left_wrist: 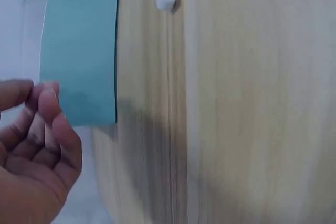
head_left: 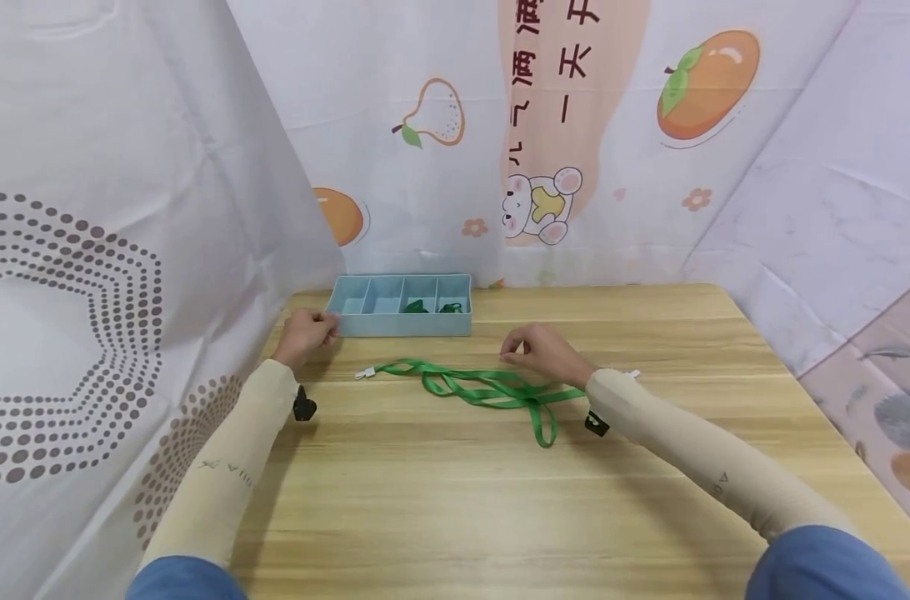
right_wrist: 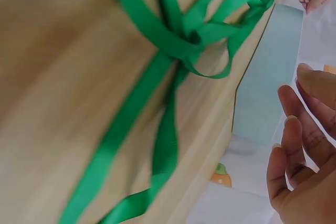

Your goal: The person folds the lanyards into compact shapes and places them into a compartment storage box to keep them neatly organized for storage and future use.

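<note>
Two hands (head_left: 303, 335) (head_left: 545, 352) curl loosely; only the head view shows green items (head_left: 416, 307) inside the tray (head_left: 398, 326).

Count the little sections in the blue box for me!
4, in one row across the blue box. From picture left: the first section, second section, third section and fourth section. Dark green things lie in the last two. No section looks hidden.
</note>
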A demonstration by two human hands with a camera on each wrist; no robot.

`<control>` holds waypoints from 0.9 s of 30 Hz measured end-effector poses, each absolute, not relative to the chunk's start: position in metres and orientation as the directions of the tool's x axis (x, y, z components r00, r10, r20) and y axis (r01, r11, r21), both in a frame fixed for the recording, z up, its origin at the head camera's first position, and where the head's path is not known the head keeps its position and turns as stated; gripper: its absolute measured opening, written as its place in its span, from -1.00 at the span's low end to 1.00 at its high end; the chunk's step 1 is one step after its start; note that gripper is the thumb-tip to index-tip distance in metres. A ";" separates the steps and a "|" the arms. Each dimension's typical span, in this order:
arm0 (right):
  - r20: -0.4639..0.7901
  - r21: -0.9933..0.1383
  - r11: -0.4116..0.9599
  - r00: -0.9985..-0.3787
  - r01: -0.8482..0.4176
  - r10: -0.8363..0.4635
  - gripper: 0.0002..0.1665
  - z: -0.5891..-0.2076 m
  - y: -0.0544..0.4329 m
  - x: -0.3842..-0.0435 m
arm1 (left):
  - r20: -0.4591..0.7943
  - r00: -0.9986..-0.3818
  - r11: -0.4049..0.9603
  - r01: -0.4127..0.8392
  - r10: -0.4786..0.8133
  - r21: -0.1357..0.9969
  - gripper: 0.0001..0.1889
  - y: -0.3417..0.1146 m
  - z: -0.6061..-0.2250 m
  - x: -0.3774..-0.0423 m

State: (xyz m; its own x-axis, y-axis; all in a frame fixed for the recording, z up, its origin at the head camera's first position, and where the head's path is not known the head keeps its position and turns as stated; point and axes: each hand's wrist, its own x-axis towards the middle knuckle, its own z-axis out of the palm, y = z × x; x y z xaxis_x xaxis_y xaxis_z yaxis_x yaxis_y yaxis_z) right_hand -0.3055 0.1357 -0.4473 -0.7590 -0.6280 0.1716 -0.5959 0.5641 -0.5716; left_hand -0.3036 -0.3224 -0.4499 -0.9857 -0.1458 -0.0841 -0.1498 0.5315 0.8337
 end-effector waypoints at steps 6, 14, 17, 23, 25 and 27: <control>0.122 -0.598 0.565 -0.761 -0.568 -0.637 -0.90 -0.456 0.155 -0.289 | -0.056 -0.997 0.639 -0.005 0.060 0.770 -0.57 -0.311 -0.453 -0.298; 0.134 -0.588 0.589 -0.785 -0.554 -0.605 -0.93 -0.471 0.172 -0.272 | -0.004 -0.956 0.674 0.203 0.293 0.710 -0.83 -0.297 -0.465 -0.300; 0.136 -0.592 0.588 -0.787 -0.552 -0.602 -0.92 -0.477 0.176 -0.269 | -0.012 -0.944 0.663 0.222 0.329 0.715 -0.89 -0.294 -0.466 -0.298; 0.123 -0.610 0.579 -0.786 -0.541 -0.605 -0.88 -0.485 0.183 -0.261 | -0.035 -0.928 0.661 0.236 0.370 0.712 -0.82 -0.289 -0.469 -0.293; 0.106 -0.613 0.589 -0.793 -0.528 -0.600 -0.84 -0.486 0.186 -0.258 | -0.044 -0.921 0.670 0.248 0.387 0.700 -0.79 -0.288 -0.471 -0.292; 0.079 -0.615 0.605 -0.803 -0.505 -0.590 -0.79 -0.488 0.189 -0.255 | -0.052 -0.916 0.680 0.256 0.398 0.687 -0.77 -0.287 -0.474 -0.292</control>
